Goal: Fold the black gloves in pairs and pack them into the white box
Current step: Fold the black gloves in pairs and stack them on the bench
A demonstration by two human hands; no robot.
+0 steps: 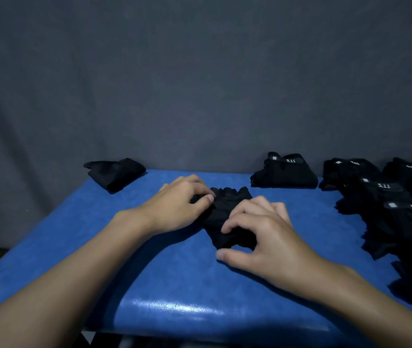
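Folding one pair of black gloves (227,214) is the step I am judging to be in hand. My left hand (182,204) is pinching the pair's far-left edge, fingers (196,183) curled and closed on the cloth. My right hand (262,237) is arching over the near end, fingertips pressing down and thumb just off the edge on the blue surface (175,272). Next I am probably needing to turn one end over the other. Loose gloves (388,212) are lying right of my fingers. A folded bundle (116,173) is lying far to their left. The white box is not showing.

Blue table (149,272), perhaps fabric grey backdrop (175,84)
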